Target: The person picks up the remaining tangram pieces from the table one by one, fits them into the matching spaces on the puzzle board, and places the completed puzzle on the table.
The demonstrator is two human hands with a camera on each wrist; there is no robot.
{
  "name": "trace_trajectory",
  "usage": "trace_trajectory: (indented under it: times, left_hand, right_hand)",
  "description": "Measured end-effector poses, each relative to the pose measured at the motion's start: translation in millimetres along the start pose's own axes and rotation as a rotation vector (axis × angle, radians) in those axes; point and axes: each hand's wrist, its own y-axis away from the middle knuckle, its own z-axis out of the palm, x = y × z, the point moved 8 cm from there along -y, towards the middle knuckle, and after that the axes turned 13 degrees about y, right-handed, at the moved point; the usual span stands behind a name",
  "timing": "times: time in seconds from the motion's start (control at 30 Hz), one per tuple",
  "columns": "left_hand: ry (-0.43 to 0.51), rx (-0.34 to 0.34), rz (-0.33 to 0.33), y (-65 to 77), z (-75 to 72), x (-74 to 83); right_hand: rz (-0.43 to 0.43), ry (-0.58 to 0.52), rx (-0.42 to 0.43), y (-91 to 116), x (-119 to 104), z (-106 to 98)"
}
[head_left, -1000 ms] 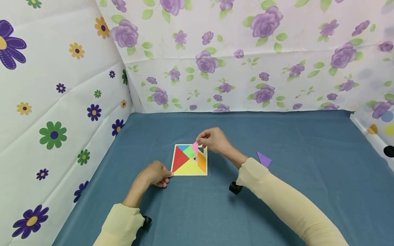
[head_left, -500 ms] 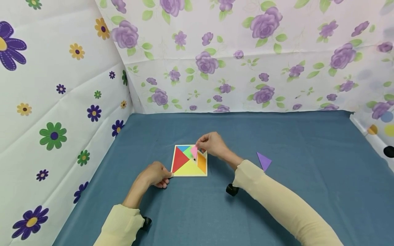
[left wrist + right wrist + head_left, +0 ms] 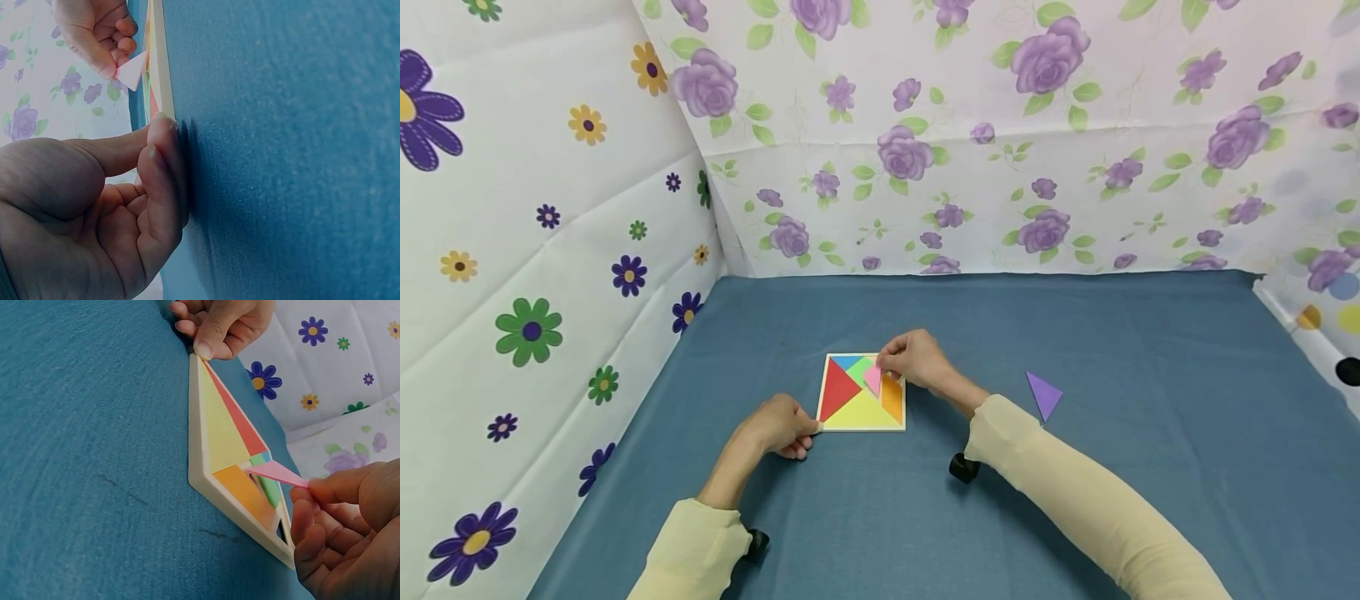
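A square tangram tray (image 3: 196, 437) with a pale frame lies on the blue cloth. Thumb and fingers of my left hand (image 3: 778, 423) pinch its near left corner. My right hand (image 3: 919, 358) holds a pink triangle (image 3: 278, 473) by one corner, tilted over the tray, its point close to the gap between the orange parallelogram (image 3: 244, 495) and the green square (image 3: 269, 487). Seated in the tray are a red triangle (image 3: 837, 389), a yellow triangle (image 3: 861, 414) and a blue triangle (image 3: 846, 361). In the right wrist view, dark openings show beside the orange and green pieces.
A purple triangle (image 3: 1043, 394) lies flat on the blue cloth (image 3: 1150, 467), right of the tray and beyond the right sleeve (image 3: 1075, 483). Flowered sheets (image 3: 902, 150) rise behind and to the left of the table.
My right hand has moved slightly toward me, carrying the pink triangle from the tray's far edge down to the gap beside the orange piece. The left hand has stayed at the corner.
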Motion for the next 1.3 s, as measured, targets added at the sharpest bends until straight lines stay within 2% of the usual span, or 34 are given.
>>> trace_trajectory:
  times: [0.77,1.3]
  left_hand:
    - [-0.005,-0.009,0.014,-0.4,-0.2,1.2]
    - [-0.030,0.016,0.011,1.2,0.6,2.8]
  right_hand:
    - [-0.046,0.045,-0.013,3.6,-2.9,4.6]
    - [-0.072,0.122,-0.006,4.4,-5.4,7.5]
